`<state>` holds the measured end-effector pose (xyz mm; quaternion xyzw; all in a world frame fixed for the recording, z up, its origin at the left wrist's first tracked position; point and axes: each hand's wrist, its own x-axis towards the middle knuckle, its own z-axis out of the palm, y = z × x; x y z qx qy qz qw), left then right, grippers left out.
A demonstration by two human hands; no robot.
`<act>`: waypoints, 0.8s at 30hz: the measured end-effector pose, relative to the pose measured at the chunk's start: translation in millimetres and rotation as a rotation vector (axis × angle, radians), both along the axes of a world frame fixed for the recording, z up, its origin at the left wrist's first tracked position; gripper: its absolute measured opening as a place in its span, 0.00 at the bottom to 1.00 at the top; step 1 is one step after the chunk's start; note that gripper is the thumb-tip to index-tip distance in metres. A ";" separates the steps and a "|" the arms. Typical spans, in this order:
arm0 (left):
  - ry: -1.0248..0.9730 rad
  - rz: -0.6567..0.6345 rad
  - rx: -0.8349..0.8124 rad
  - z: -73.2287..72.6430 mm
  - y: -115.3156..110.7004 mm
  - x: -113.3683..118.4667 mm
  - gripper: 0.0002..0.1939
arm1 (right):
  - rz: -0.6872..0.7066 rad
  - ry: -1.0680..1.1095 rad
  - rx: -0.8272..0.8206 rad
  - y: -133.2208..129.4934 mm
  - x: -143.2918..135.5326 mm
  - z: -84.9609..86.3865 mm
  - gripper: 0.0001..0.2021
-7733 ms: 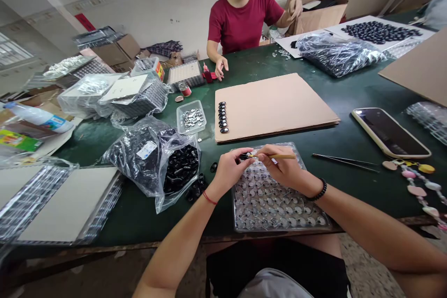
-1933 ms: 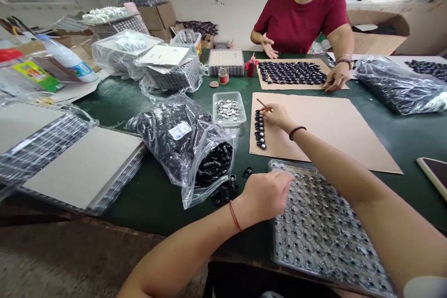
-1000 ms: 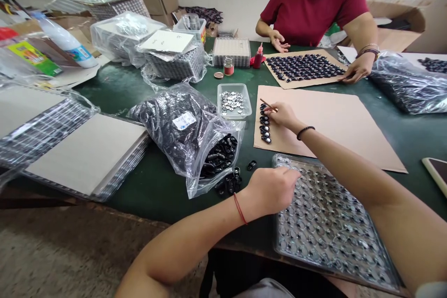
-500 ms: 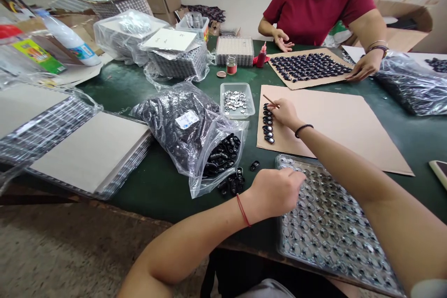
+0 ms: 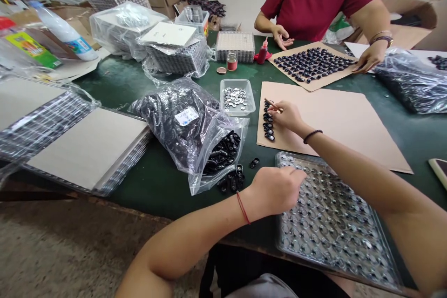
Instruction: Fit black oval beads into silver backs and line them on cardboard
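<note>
My left hand (image 5: pixel 277 191) is closed above the near-left part of a clear tray (image 5: pixel 335 223) filled with rows of small round metal pieces; what its fingers hold is hidden. My right hand (image 5: pixel 288 115) pinches a thin brown stick (image 5: pixel 273 104) over the left edge of a brown cardboard sheet (image 5: pixel 324 111). Under the stick's tip runs a short column of black oval pieces (image 5: pixel 268 125), some with shiny round tops. To the left, an open plastic bag (image 5: pixel 181 121) spills black pieces (image 5: pixel 232 181) onto the green table. One black piece (image 5: pixel 254 163) lies apart.
A clear tub (image 5: pixel 237 98) of metal discs stands beyond the bag, near a small jar (image 5: pixel 232 62) and a red bottle (image 5: pixel 262 51). Across the table, a person in red touches a card (image 5: pixel 314 67) covered with black pieces. Stacked trays (image 5: pixel 87 149) lie at left.
The stick in my right hand has swung from above the top of the column onto its upper pieces, and the hand has shifted slightly. My left hand has hardly moved.
</note>
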<state>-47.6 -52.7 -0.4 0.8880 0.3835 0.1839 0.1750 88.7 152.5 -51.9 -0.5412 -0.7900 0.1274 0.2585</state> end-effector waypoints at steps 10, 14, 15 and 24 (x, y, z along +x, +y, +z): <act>-0.010 -0.007 -0.003 -3.1 1.2 0.6 0.13 | -0.016 -0.073 0.029 -5.9 3.0 -6.9 0.10; -0.010 -0.001 0.016 -4.0 1.2 0.6 0.12 | -0.028 -0.101 0.059 -7.2 1.3 -7.9 0.11; -0.004 0.000 0.017 -4.0 1.0 0.7 0.12 | -0.032 -0.105 0.064 -7.3 0.9 -8.2 0.11; 0.030 -0.004 -0.003 -1.9 0.4 0.6 0.12 | -0.046 -0.099 0.102 -11.0 -1.0 -9.2 0.10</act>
